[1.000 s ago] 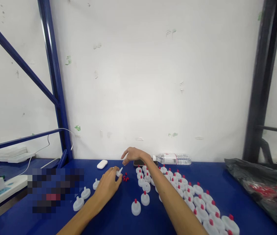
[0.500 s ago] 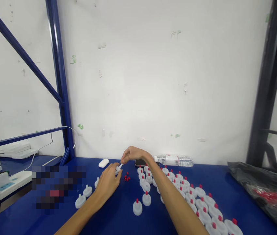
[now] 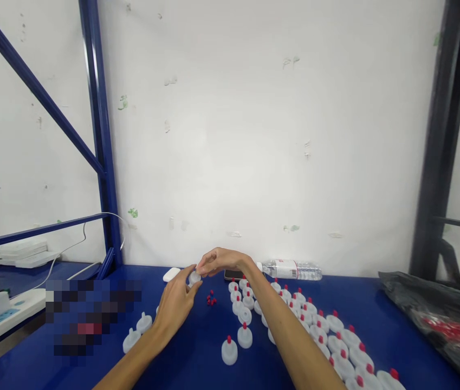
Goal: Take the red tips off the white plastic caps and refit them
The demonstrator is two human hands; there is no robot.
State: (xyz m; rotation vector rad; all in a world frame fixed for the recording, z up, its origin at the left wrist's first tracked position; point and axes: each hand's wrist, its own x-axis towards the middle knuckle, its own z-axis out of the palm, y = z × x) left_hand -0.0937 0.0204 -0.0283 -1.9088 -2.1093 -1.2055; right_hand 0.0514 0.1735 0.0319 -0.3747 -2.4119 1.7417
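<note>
My left hand [image 3: 176,306] holds a small white cap [image 3: 194,278] above the blue table [image 3: 197,363]. My right hand [image 3: 218,261] pinches at the top of that same cap, its fingertips closed; whatever they hold is too small to make out. Just below the hands lies a small cluster of loose red tips [image 3: 211,299]. To the right, several white caps with red tips [image 3: 319,330] stand in rows. Two more red-tipped caps [image 3: 237,344] stand apart nearer to me. A few plain white caps [image 3: 137,331] lie left of my left forearm.
A white earbud case [image 3: 170,274] and a phone [image 3: 233,275] lie near the wall. A clear water bottle [image 3: 292,269] lies on its side at the back. A black plastic bag [image 3: 441,319] sits at the right. Blue shelf posts [image 3: 97,135] stand at the left.
My left hand lifted the white cap off the table toward my right hand. My right hand came down onto the cap's top, so both hands now meet.
</note>
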